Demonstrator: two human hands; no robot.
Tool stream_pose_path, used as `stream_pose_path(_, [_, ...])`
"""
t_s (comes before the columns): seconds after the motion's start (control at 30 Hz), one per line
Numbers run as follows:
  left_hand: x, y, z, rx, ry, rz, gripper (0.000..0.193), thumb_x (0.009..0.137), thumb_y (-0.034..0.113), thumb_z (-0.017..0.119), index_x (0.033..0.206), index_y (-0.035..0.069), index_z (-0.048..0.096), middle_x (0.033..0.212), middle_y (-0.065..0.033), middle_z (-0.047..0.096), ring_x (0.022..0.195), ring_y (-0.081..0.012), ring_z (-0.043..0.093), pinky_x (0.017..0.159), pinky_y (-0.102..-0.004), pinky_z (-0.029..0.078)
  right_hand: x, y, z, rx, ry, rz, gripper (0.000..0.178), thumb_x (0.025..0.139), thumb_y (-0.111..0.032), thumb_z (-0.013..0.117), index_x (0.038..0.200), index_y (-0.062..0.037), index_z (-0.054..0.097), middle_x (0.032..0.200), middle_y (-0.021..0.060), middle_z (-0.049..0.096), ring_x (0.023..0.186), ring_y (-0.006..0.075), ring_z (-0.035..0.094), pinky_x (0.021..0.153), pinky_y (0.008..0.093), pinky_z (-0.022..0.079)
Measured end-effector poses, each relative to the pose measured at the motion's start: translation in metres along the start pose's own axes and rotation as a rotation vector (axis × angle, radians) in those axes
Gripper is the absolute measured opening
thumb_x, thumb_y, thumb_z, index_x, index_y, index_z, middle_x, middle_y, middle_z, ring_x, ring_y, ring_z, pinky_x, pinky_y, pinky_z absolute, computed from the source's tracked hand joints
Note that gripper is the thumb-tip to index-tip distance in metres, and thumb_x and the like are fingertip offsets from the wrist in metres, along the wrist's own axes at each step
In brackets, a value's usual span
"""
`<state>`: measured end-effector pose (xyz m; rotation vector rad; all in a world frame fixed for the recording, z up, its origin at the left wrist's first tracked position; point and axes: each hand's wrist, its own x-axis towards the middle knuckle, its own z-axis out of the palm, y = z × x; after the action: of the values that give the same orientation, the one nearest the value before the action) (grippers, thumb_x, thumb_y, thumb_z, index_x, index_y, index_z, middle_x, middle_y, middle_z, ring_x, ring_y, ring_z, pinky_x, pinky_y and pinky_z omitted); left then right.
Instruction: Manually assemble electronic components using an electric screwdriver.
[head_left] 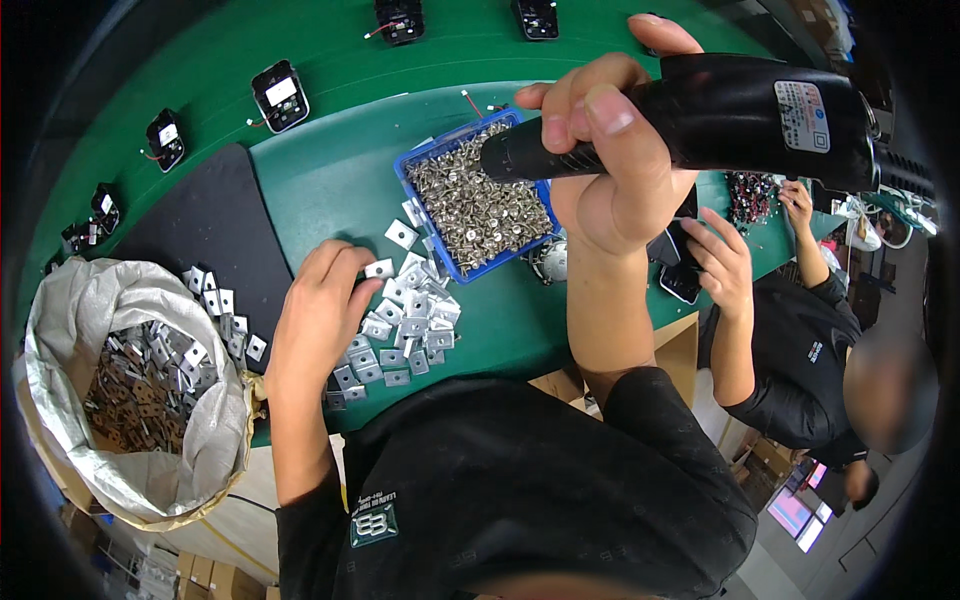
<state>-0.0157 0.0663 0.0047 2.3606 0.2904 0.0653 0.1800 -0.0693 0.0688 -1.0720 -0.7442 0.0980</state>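
My left hand (322, 312) is closed in a pinch on a small square metal plate (380, 268) with a hole in it, at the edge of a loose pile of similar plates (412, 312) on the green table. My right hand (625, 150) is raised and wrapped round a black electric screwdriver (735, 112), whose narrow end points left over the screws. Below it, a blue tray (512, 261) holds a heap of silver screws (470, 205). The screwdriver's tip is hard to make out against them.
A white woven bag (60, 325) of metal pieces stands at the left, beside a dark mat (205, 215) with more plates. Black housings (281, 96) with wires line the green strip (340, 70) beyond. At right, a co-worker's hand (722, 262) is near a dark housing (680, 280).
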Motion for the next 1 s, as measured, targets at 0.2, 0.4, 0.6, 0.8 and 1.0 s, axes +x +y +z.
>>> stream_pose_path(0.2, [0.013,0.001,-0.009,-0.062,-0.031,-0.142,0.02,0.071,0.001,0.07,0.088,-0.001,0.058,0.085,-0.012,0.061,0.075,-0.0266,0.06,0.068,-0.0337,0.048,0.003,-0.005,-0.003,0.029,-0.027,0.032,0.052,0.078,-0.008,0.053,0.125,0.0046,0.036,0.065,0.0078,0.048,0.058,0.0166,0.051,0.069,0.0402,0.051])
stream_pose_path(0.4, [0.08,-0.001,-0.028,-0.084,0.205,-0.049,0.01,0.073,0.003,0.07,0.08,0.001,0.062,0.08,-0.0099,0.063,0.07,-0.0208,0.062,0.063,-0.0283,0.047,0.004,-0.015,-0.011,-0.047,-0.02,0.072,0.054,0.077,-0.009,0.054,0.126,0.0037,0.035,0.064,0.0064,0.047,0.058,0.0157,0.051,0.07,0.0396,0.051])
stream_pose_path(0.6, [0.199,-0.032,-0.047,0.074,0.416,0.113,0.017,0.074,0.02,0.072,0.081,0.005,0.067,0.092,-0.0085,0.066,0.087,-0.0249,0.063,0.077,-0.0328,0.047,0.002,-0.012,-0.008,-0.03,-0.034,0.128,0.054,0.077,-0.01,0.058,0.125,0.0005,0.036,0.065,0.0046,0.048,0.058,0.0146,0.051,0.069,0.0384,0.05])
stream_pose_path(0.8, [0.231,-0.061,-0.036,0.236,0.35,0.039,0.02,0.073,0.027,0.072,0.083,0.01,0.069,0.101,-0.0078,0.066,0.093,-0.0253,0.063,0.083,-0.0376,0.046,0.001,-0.009,-0.005,0.056,0.048,0.191,0.055,0.075,-0.009,0.063,0.123,-0.0022,0.037,0.065,0.0042,0.049,0.058,0.0146,0.052,0.071,0.0387,0.051])
stream_pose_path(1.0, [0.242,-0.054,-0.025,0.139,0.345,-0.073,0.024,0.075,0.027,0.07,0.092,0.01,0.068,0.09,-0.0092,0.068,0.083,-0.0239,0.065,0.077,-0.0354,0.048,0.001,-0.009,-0.006,0.09,0.003,0.213,0.055,0.075,-0.01,0.063,0.122,-0.0021,0.037,0.064,0.004,0.049,0.057,0.015,0.052,0.07,0.0387,0.051])
